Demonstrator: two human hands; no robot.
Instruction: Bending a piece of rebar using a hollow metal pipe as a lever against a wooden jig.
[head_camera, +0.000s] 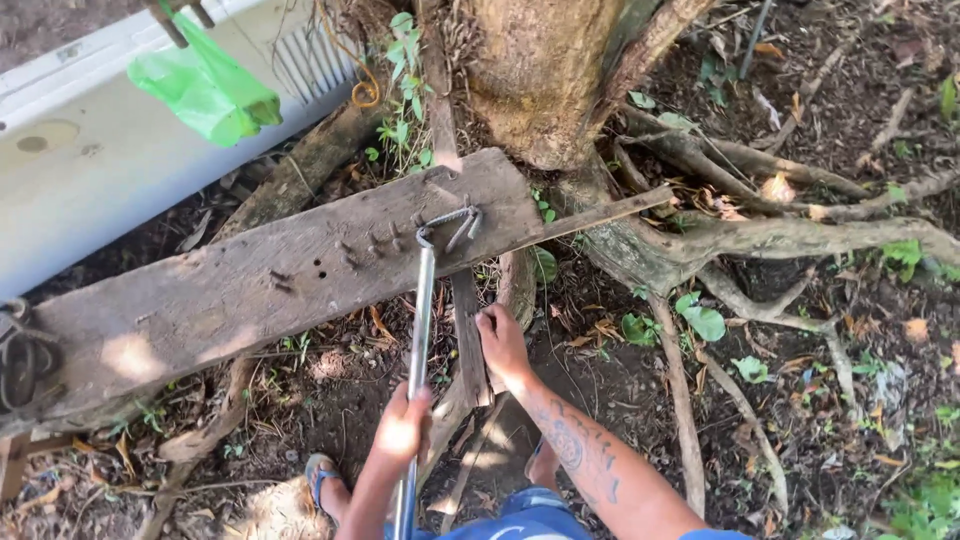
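Head view: at lower centre the left hand is wrapped around a long metal pipe whose tip hooks a bent steel rod on the plank, mid-frame. The right hand grips the upright wooden slat. Levering probably works best with steady pressure, the plank braced.

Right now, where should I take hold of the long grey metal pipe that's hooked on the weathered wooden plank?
Grip the long grey metal pipe low on its bare shaft, from the near end by the left hand. Its far tip is caught in bent wire on the weathered wooden plank.
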